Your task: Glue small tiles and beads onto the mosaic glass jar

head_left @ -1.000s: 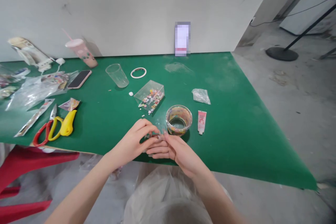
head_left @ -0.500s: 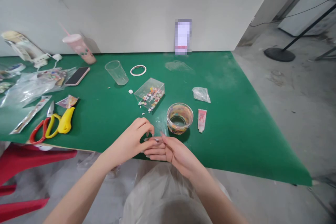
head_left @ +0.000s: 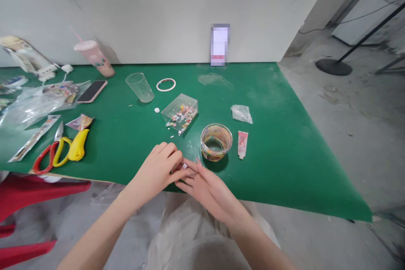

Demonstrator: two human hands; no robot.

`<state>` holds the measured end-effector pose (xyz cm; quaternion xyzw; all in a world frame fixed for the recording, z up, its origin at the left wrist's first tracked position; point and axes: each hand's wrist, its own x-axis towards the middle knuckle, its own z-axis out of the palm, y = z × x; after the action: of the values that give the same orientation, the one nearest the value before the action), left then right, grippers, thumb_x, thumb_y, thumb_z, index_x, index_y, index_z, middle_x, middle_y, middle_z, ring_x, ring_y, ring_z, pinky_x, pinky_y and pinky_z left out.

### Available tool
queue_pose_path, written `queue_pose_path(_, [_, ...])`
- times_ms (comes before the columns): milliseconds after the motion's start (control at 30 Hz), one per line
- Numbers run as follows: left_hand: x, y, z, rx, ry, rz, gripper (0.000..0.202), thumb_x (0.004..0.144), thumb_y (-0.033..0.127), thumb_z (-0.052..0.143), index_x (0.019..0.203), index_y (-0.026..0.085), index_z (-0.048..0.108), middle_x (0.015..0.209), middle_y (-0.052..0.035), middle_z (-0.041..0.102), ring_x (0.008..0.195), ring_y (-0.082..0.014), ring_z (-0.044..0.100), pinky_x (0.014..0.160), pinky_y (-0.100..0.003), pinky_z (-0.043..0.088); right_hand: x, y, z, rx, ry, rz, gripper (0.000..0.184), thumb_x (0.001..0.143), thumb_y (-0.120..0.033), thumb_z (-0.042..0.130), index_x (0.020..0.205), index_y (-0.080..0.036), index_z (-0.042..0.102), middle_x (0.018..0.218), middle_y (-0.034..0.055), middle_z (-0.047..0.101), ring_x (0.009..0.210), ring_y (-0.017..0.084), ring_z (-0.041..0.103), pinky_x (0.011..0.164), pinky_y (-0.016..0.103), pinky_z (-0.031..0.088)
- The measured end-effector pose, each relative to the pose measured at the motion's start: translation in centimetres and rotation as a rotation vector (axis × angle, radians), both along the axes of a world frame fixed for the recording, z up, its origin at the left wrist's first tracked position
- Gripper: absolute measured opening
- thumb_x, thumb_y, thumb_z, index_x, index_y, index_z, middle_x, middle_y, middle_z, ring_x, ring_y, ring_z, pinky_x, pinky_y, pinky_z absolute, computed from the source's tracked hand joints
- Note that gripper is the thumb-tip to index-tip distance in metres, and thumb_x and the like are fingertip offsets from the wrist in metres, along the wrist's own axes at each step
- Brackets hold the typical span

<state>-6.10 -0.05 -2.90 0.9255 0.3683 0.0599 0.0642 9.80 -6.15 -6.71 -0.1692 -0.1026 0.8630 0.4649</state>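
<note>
My left hand (head_left: 162,166) is bent over the fingers of my right hand, thumb and fingertips closed in a pinch. At that pinch shows a small white tile (head_left: 185,166), lying against my right index finger. My right hand (head_left: 204,183) is turned palm up with its fingers stretched out and its thumb raised. Just beyond it stands a clear round bowl (head_left: 216,143) whose wall is covered with coloured mosaic tiles. A clear angled box (head_left: 179,114) with many small coloured tiles lies past my left hand, a few tiles loose beside it.
Right of the bowl are a pink tube (head_left: 242,144) and a crumpled plastic bag (head_left: 241,114). Behind the box lie a clear cup (head_left: 140,87) and a white ring (head_left: 166,85). Scissors (head_left: 52,152), a phone (head_left: 92,91) and a pink tumbler (head_left: 95,58) are on the left.
My left fingers have shifted and closed in at the right index finger, where the white tile now shows clearly. My right hand has tilted, its fingers angled more downward.
</note>
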Motion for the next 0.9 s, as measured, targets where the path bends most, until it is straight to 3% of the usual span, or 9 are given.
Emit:
queue_pose_path(167, [0.2, -0.3, -0.7, 0.205, 0.049, -0.055, 0.025, 0.094, 0.038, 0.052, 0.079, 0.018, 0.053, 0.081, -0.0037, 0.054, 0.076, -0.0199, 0.046, 0.068, -0.032, 0.036, -0.1, -0.2, -0.1, 0.033, 0.099, -0.012, 0.039, 0.098, -0.047, 0.042, 0.121, -0.022, 0.062, 0.137, 0.006, 0.057, 0.126, 0.018, 0.053, 0.114, 0.04, 0.03])
queue_pose_path(333, [0.3, -0.1, -0.4, 0.287, 0.085, -0.115, 0.024, 0.095, 0.034, 0.05, 0.078, 0.018, 0.054, 0.08, -0.0045, 0.053, 0.073, -0.0199, 0.045, 0.066, -0.031, 0.035, 0.3, -0.4, -0.2, 0.023, 0.091, 0.032, 0.041, 0.096, -0.049, 0.046, 0.12, -0.02, 0.061, 0.125, 0.0072, 0.065, 0.124, 0.018, 0.055, 0.115, 0.04, 0.03])
queue_pose_path(600, [1.4, -1.0, -0.9, 0.34, 0.18, -0.189, 0.022, 0.095, 0.022, 0.05, 0.073, 0.018, 0.052, 0.074, -0.0036, 0.051, 0.07, -0.0208, 0.043, 0.065, -0.033, 0.031, 1.7, -0.1, -0.1, -0.026, -0.103, 0.084, 0.046, 0.087, -0.058, 0.058, 0.102, -0.015, 0.066, 0.11, 0.0108, 0.071, 0.112, 0.02, 0.063, 0.11, 0.04, 0.034])
queue_pose_path(767, [1.4, -1.1, -0.9, 0.317, 0.114, -0.234, 0.032, 0.098, 0.017, 0.038, 0.07, 0.018, 0.053, 0.069, -0.0035, 0.049, 0.068, -0.0215, 0.042, 0.064, -0.034, 0.03, 2.0, -0.2, -0.2, 0.053, -0.423, 0.114, 0.058, 0.079, -0.066, 0.061, 0.096, -0.011, 0.071, 0.092, 0.0134, 0.074, 0.088, 0.021, 0.071, 0.09, 0.039, 0.049])
queue_pose_path(900, [1.3, -1.3, -0.7, 0.336, 0.069, -0.281, 0.036, 0.1, 0.019, 0.036, 0.07, 0.018, 0.056, 0.068, -0.004, 0.05, 0.067, -0.0213, 0.042, 0.064, -0.034, 0.029, 2.6, -0.2, -0.5, 0.111, -0.494, 0.201, 0.076, 0.078, -0.079, 0.045, 0.089, -0.009, 0.07, 0.074, 0.013, 0.074, 0.067, 0.018, 0.071, 0.068, 0.03, 0.051])
